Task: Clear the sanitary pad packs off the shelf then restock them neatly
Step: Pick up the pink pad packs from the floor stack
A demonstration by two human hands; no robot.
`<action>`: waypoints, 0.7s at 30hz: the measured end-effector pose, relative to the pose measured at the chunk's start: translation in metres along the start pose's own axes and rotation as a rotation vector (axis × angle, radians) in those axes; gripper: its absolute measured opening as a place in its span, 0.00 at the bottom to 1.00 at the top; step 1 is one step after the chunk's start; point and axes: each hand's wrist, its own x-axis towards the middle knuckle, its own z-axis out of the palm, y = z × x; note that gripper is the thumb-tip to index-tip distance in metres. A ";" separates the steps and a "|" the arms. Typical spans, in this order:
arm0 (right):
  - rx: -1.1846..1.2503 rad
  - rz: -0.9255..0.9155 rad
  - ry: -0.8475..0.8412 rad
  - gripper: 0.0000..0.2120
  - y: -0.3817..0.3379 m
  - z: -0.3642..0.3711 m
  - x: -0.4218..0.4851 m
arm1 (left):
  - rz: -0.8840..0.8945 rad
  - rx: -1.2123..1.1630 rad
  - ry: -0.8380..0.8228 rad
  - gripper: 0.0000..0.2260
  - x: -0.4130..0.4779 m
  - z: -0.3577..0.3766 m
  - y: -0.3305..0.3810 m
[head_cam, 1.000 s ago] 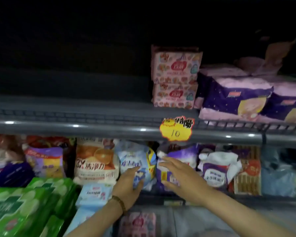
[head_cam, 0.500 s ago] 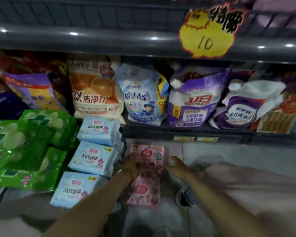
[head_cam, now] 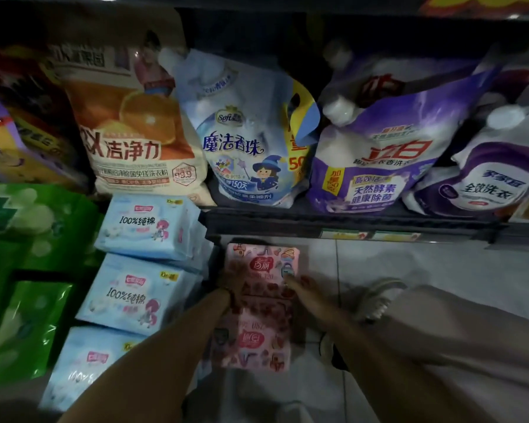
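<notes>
Hands (head_cam: 232,285) (head_cam: 301,290) closer round pink "百丽" pack (head_cam: 261,262)

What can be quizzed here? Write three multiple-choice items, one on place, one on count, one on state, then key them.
1. The pink patterned plastic pad packs lie: A on the top shelf; B on the tiled floor; C in a basket.
2. Count of light-blue rectangular plastic packs showing their fronts: A one; B three; C six.
3. The left hand and right hand are: A on the upper pink pack; B on a glass bottle; C hanging idle.
Key: B, tiles show around them; B, three lie in one column; A, the hands meet its side edges.
</notes>
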 end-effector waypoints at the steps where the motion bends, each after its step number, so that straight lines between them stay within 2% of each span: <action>1: 0.031 0.000 -0.030 0.23 0.000 0.000 0.003 | -0.016 0.036 0.020 0.12 -0.001 0.001 0.003; 3: 0.111 -0.002 -0.077 0.23 -0.002 0.002 0.006 | -0.001 0.051 0.088 0.13 0.006 0.003 0.000; 8: 0.262 0.050 -0.090 0.19 -0.007 0.000 0.009 | 0.024 -0.041 0.122 0.22 0.001 0.003 0.004; 11: 0.326 0.034 -0.055 0.16 -0.008 -0.009 0.005 | 0.120 0.082 0.169 0.22 -0.014 0.000 0.020; 15: 0.479 -0.016 -0.026 0.14 -0.004 -0.017 -0.010 | 0.126 0.073 0.071 0.27 -0.037 -0.003 0.032; 18: 0.452 -0.062 -0.056 0.14 -0.003 -0.019 -0.032 | 0.095 -0.003 0.015 0.26 -0.051 -0.010 0.022; 21: 0.400 -0.049 -0.099 0.09 0.001 -0.024 -0.061 | 0.103 -0.040 -0.046 0.32 -0.068 -0.015 0.004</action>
